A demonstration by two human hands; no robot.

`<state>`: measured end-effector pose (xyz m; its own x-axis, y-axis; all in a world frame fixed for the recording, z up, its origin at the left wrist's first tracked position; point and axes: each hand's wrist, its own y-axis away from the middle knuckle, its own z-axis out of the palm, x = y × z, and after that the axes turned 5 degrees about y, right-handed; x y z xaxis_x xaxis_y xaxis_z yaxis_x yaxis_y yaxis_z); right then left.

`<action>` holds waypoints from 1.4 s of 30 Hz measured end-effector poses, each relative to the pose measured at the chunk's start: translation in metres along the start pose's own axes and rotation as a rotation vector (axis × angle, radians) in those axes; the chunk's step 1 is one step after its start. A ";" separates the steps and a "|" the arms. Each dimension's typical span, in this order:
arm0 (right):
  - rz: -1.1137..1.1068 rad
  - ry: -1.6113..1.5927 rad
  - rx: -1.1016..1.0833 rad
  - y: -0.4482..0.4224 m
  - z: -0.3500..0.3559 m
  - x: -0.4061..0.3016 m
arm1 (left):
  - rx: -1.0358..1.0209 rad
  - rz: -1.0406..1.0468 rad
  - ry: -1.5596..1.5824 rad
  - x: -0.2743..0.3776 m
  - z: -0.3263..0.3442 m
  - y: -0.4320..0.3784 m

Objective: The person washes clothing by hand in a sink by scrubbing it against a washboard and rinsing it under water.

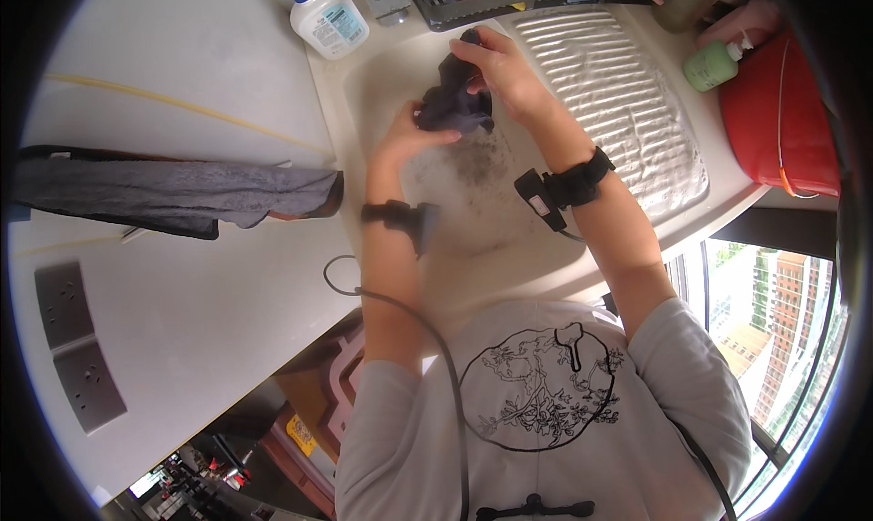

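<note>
A crumpled dark cloth (455, 101) is held up between my two hands over the pale sink basin (382, 71). My left hand (408, 136) grips its lower left side, with the thumb stretched along the bottom edge. Around its upper right part, my right hand (501, 67) is closed, pinching near the top. Beneath the cloth, cloudy water with dark specks (477, 163) lies in the basin. Each forearm wears a strapped black device, and the left one partly covers the basin.
A ribbed washboard (614, 91) adjoins the basin on the right. Beyond it stand a green pump bottle (713, 64) and a red bucket (777, 118). A white pump bottle (331, 23) and a black rack (443, 13) are at the back. A grey towel (177, 190) hangs at left.
</note>
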<state>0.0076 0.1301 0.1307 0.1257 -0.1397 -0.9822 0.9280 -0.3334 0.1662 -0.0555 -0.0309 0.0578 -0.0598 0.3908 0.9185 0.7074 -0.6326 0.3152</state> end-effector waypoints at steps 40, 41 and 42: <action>-0.024 1.000 0.181 0.007 0.020 0.078 | 0.112 -0.130 -0.879 -0.020 0.047 0.038; 0.058 1.091 0.063 0.009 0.017 0.093 | 0.007 -0.186 -0.964 -0.028 0.058 0.032; 0.042 1.132 0.022 0.011 0.017 0.113 | 0.050 -0.212 -0.928 -0.041 0.065 0.028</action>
<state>0.0261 0.0949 0.0233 0.4118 0.7690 -0.4889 0.9107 -0.3658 0.1917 0.0124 -0.0207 0.0131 0.3768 0.8827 0.2807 0.7768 -0.4662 0.4232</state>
